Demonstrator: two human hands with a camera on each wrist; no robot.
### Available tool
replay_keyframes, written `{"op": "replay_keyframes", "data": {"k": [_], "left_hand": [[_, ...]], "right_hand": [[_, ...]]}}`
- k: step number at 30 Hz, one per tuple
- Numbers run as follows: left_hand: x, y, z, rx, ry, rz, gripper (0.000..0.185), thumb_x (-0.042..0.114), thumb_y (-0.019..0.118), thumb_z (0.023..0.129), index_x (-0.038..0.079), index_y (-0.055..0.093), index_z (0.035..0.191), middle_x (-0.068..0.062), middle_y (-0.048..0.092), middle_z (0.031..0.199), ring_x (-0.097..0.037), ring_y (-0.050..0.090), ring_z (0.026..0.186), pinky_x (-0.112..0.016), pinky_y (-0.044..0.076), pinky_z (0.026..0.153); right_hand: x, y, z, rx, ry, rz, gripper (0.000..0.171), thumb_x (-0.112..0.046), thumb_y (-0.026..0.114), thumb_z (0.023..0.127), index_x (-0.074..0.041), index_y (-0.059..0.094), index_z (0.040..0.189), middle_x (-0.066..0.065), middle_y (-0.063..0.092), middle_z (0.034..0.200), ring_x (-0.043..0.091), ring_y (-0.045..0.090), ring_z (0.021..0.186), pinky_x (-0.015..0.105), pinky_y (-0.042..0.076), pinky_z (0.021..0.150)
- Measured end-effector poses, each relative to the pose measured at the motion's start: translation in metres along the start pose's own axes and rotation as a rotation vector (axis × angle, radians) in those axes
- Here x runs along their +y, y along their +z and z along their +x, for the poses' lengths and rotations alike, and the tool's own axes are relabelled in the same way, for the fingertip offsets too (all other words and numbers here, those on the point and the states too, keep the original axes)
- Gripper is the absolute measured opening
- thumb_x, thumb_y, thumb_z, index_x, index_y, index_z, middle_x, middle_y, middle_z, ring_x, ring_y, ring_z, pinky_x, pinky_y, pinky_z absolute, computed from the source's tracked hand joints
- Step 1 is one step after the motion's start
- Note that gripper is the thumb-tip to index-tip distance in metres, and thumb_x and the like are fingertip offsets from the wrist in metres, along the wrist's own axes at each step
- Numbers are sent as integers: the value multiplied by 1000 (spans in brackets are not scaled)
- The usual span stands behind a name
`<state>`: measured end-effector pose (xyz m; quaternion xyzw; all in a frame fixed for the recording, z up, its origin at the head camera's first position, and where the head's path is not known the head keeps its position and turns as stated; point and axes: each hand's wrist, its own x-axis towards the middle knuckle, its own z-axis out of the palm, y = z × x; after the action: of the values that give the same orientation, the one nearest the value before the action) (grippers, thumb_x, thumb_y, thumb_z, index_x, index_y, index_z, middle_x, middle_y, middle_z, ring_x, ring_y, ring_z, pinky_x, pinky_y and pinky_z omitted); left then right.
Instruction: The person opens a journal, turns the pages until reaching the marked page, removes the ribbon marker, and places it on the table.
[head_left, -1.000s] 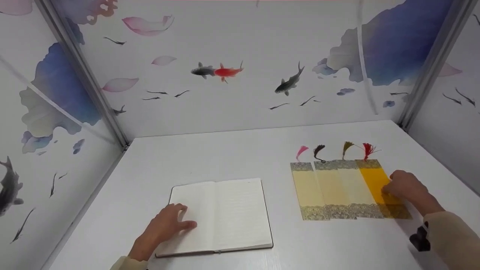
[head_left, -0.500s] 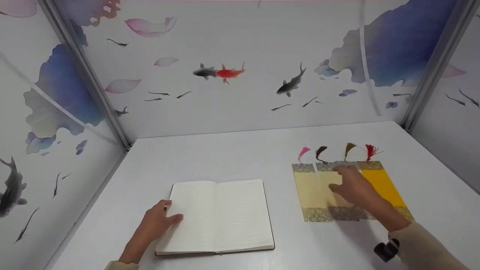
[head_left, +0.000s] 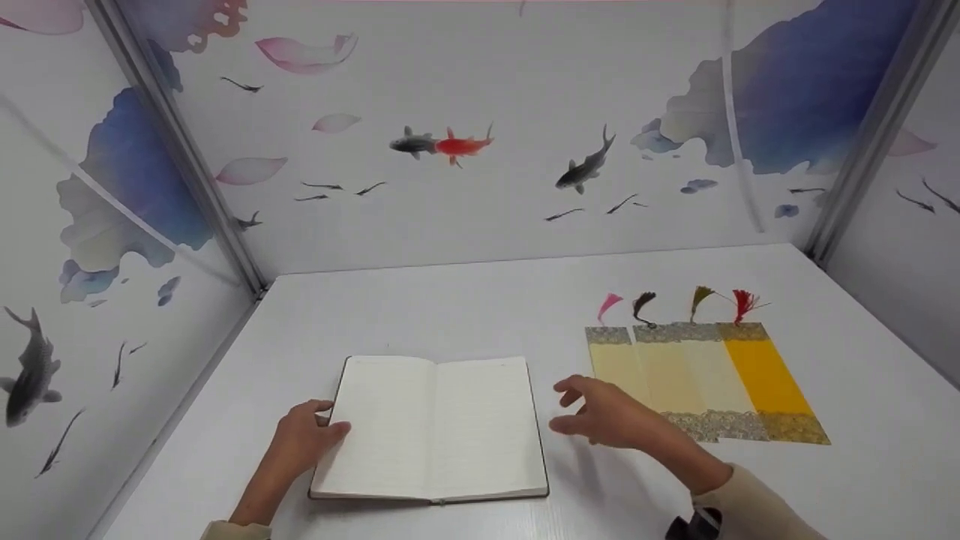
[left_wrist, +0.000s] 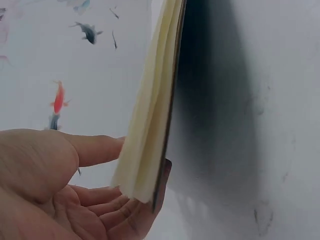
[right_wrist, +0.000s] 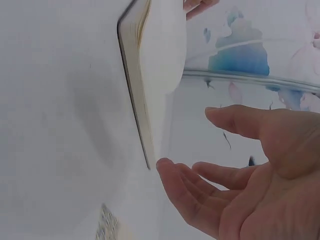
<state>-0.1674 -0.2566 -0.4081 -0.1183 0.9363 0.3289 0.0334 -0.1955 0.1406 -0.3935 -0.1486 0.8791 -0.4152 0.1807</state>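
My left hand (head_left: 304, 439) gripped the left edge of the open notebook (head_left: 431, 427), thumb on the page and fingers curled under the cover, per the left wrist view. My right hand (head_left: 607, 420) hung empty just right of the notebook, fingers spread and relaxed, not touching it. The bookmarks (head_left: 701, 379) lay in a row just beyond and right of that hand: three pale yellow ones and an orange one farthest right, tassels (head_left: 694, 300) pointing away from me. White table (head_left: 465, 315) under everything. My judgement: to do it well, I had to keep the left hand pinning the book flat so pages didn't flip, and bring the right in low without nudging the cover.
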Motion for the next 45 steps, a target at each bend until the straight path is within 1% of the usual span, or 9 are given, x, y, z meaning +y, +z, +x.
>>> {"op": "replay_keyframes", "data": {"k": [9, 14, 21, 25, 28, 31, 36, 39, 45], "left_hand": [[5, -10, 0, 32, 32, -132, 41, 5, 65, 94, -12, 58, 130, -25, 71, 109, -17, 69, 81, -31, 58, 61], [12, -23, -4, 37, 57, -242, 39, 8, 65, 96, -8, 60, 130, -24, 70, 112, -15, 69, 80, -30, 58, 60], [37, -27, -10, 39, 146, -407, 36, 19, 63, 99, 4, 63, 133, -18, 69, 119, -17, 67, 88, -29, 56, 63], [53, -11, -14, 31, 217, -508, 33, 23, 60, 102, 8, 65, 131, -14, 71, 118, -19, 72, 95, -30, 60, 67], [62, 8, -14, -37, 292, -556, 34, 22, 58, 103, 5, 64, 132, -16, 70, 120, -25, 73, 102, -34, 62, 73], [69, 27, -13, -153, 378, -465, 41, 27, 55, 104, 4, 59, 138, -21, 65, 131, -33, 68, 115, -41, 60, 86], [73, 47, -15, -348, 511, -88, 61, 42, 50, 104, 7, 40, 153, -26, 33, 160, -48, 33, 147, -64, 31, 115], [75, 54, -17, -438, 512, 28, 66, 46, 50, 104, 13, 31, 158, -25, 17, 166, -52, 14, 152, -73, 14, 117], [76, 66, -21, -474, 471, 119, 68, 45, 55, 101, 17, 32, 158, -22, 14, 167, -45, 16, 154, -74, 12, 117]], "right_hand": [[-3, 34, 16, -28, 142, 82, 69, -18, 78, 87, 5, 46, 143, 14, 61, 128, 21, 69, 73, 37, 59, 69], [-3, 40, 25, -48, 143, 134, 68, -17, 77, 88, 8, 46, 143, 14, 62, 127, 24, 73, 71, 39, 59, 80], [-2, 34, 29, -84, 154, 247, 68, -19, 72, 93, 8, 42, 147, 16, 60, 130, 28, 76, 80, 44, 54, 98], [-1, 27, 26, -160, 124, 323, 73, -28, 69, 95, 11, 37, 148, 25, 57, 140, 30, 73, 101, 42, 58, 91], [-1, 21, 22, -202, 125, 386, 76, -41, 63, 98, 10, 38, 148, 27, 53, 144, 34, 64, 121, 43, 60, 87], [0, 16, 19, -206, 130, 418, 82, -54, 55, 99, 8, 37, 149, 28, 50, 146, 39, 58, 128, 45, 60, 86], [6, 12, 18, -196, 80, 413, 84, -60, 43, 102, 9, 35, 149, 26, 56, 138, 36, 64, 121, 45, 61, 84], [9, 12, 20, -204, 40, 406, 80, -59, 41, 103, 7, 40, 147, 23, 60, 133, 32, 66, 116, 45, 61, 82], [9, 17, 26, -226, 28, 375, 71, -51, 49, 103, 6, 45, 145, 23, 60, 135, 33, 66, 118, 44, 61, 82]]}}
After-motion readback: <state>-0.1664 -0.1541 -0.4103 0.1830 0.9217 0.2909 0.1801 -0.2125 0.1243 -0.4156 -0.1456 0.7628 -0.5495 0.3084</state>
